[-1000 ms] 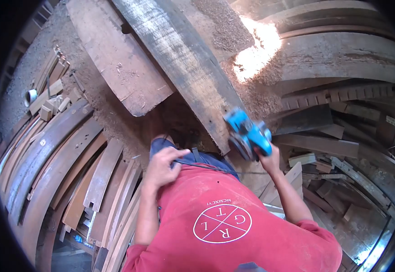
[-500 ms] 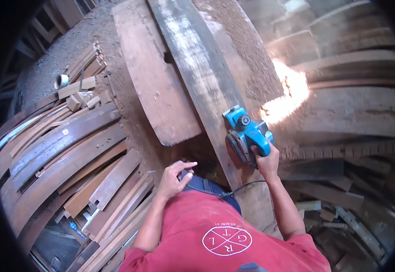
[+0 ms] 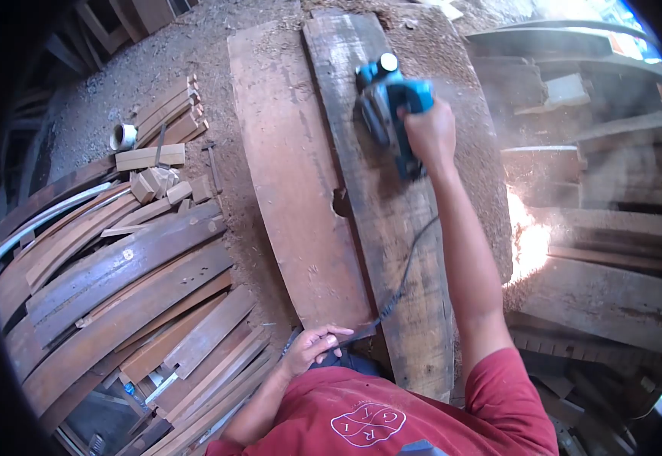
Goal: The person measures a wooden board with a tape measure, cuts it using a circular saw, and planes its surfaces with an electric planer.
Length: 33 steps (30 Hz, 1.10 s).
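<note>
My right hand (image 3: 431, 135) is wrapped round the rear handle of a teal electric planer (image 3: 392, 106). The planer rests on the far part of a long weathered plank (image 3: 380, 228), whose surface is dark and greyish there and browner nearer me. From the tool a dark power cord (image 3: 409, 266) runs back over the plank towards my body. My left hand (image 3: 314, 349), close to my waist, has its fingers curled loosely round the cord. Left of the plank lies a wide reddish board (image 3: 289, 167) with a notch in its edge.
Stacked boards (image 3: 129, 304) fill the left side, with offcuts (image 3: 160, 186) and a roll of tape (image 3: 123, 137) beyond them. More timber (image 3: 604, 289) is piled on the right. Shavings (image 3: 441, 68) cover the surface beside the plank, and dust hangs in the air there.
My right hand has pushed the planer forward along the plank, away from my body, and the arm is now stretched out. The cord has drawn out over the plank behind it.
</note>
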{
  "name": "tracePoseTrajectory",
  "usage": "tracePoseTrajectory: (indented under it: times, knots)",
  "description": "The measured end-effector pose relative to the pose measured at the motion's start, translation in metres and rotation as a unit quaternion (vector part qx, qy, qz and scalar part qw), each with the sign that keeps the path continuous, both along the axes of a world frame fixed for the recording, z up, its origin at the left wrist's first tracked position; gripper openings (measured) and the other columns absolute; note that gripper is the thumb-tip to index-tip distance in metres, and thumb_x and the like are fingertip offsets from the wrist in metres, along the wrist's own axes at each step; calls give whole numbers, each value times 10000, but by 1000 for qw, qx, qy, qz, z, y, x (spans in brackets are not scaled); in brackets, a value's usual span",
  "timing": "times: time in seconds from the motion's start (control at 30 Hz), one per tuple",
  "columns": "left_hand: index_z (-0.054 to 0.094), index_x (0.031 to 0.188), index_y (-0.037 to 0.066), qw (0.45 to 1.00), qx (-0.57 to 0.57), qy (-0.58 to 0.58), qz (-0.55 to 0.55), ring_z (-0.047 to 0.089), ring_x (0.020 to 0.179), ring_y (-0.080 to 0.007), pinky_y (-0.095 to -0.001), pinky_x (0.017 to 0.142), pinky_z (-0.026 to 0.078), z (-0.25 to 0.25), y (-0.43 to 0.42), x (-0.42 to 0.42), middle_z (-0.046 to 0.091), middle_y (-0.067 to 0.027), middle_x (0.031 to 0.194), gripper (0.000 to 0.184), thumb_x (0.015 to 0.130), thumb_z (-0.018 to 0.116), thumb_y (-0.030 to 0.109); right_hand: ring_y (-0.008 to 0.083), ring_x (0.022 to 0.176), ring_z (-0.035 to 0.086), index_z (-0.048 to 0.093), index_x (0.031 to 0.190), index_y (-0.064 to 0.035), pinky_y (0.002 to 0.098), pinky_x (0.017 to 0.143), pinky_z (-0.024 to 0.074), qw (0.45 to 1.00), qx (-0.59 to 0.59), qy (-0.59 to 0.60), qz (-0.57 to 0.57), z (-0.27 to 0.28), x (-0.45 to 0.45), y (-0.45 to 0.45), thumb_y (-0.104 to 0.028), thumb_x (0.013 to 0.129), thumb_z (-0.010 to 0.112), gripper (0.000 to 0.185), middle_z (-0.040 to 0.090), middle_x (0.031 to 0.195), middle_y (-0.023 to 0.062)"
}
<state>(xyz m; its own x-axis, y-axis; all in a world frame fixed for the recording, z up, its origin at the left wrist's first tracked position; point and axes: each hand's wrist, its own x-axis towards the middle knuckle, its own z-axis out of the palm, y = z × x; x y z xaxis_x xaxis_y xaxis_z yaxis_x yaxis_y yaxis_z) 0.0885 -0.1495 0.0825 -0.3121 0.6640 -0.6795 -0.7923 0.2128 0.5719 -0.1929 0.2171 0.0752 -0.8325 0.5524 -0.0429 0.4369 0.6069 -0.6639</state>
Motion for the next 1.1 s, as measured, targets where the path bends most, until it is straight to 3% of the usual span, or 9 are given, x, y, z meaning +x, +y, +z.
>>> tracePoseTrajectory:
  times: [0.07, 0.27, 0.5, 0.73, 0.8, 0.87, 0.93, 1.0, 1.1]
  knots:
    - [595, 1472, -23, 990, 45, -90, 100, 469, 665, -41, -195, 622, 382, -6, -3, -7, 733, -60, 943, 483, 1130, 497, 304, 484, 1063, 727, 773, 1106, 6, 556, 915, 585, 999, 49, 8, 2, -17, -80, 7, -291, 844, 829, 400, 759, 1103, 293]
    - [512, 1525, -17, 984, 53, -75, 154, 563, 787, -55, -210, 673, 453, 1, 11, -54, 696, -115, 1256, 484, 1148, 472, 282, 406, 953, 782, 757, 1088, 50, 488, 822, 605, 995, 87, 54, -6, -33, -279, 25, -200, 830, 790, 361, 772, 995, 295]
    - [610, 1419, -20, 973, 10, 45, 228, 623, 831, -43, -188, 629, 475, -1, -3, -49, 674, -110, 1391, 377, 1106, 503, 161, 385, 831, 780, 767, 882, 56, 474, 715, 610, 995, 87, 26, 49, -52, -279, 47, -216, 823, 769, 279, 773, 864, 260]
    - [722, 1104, -71, 925, 16, 77, 372, 621, 754, -62, -157, 479, 388, 10, -16, 10, 702, -167, 1178, 436, 1094, 561, 334, 427, 939, 774, 761, 1086, 49, 482, 802, 590, 998, -8, 22, 58, -7, -24, 35, -187, 821, 722, 357, 763, 966, 311]
    - [731, 1079, -62, 937, -9, 98, 336, 605, 715, -46, -150, 479, 362, 19, -18, 30, 718, -125, 1062, 441, 1081, 598, 359, 428, 979, 770, 760, 1149, 16, 462, 838, 586, 986, -50, 125, 95, 1, 83, 27, -197, 826, 731, 388, 762, 988, 313]
    - [757, 1029, -21, 947, -31, 105, 303, 592, 688, -31, -161, 495, 366, 29, -13, 56, 745, -114, 1033, 367, 1064, 635, 323, 483, 1041, 723, 781, 1107, -53, 522, 884, 585, 997, -19, -43, 67, 3, 193, 32, -310, 864, 818, 356, 749, 1111, 299]
    - [776, 946, 5, 955, -54, 190, 222, 599, 688, -28, -182, 518, 390, 21, -16, 91, 765, -134, 1090, 290, 1043, 656, 251, 462, 988, 729, 777, 1119, -78, 509, 849, 577, 999, 13, -8, 52, 2, 310, 28, -269, 868, 837, 322, 750, 1054, 265]
    - [791, 856, 17, 968, -32, 216, 121, 728, 890, -155, -248, 712, 560, 30, -3, 118, 785, -152, 1127, 193, 988, 698, 123, 364, 966, 778, 750, 1254, -102, 433, 855, 586, 997, -41, -68, -2, 21, 426, 14, -276, 899, 855, 410, 782, 1062, 225]
    - [817, 972, 17, 930, -22, 351, -105, 759, 1029, -255, -373, 923, 593, 27, 12, 161, 795, -151, 1136, 124, 956, 750, 120, 371, 996, 787, 757, 1235, -49, 432, 873, 589, 993, -73, -81, -52, 35, 588, -7, -202, 898, 861, 385, 782, 1066, 229]
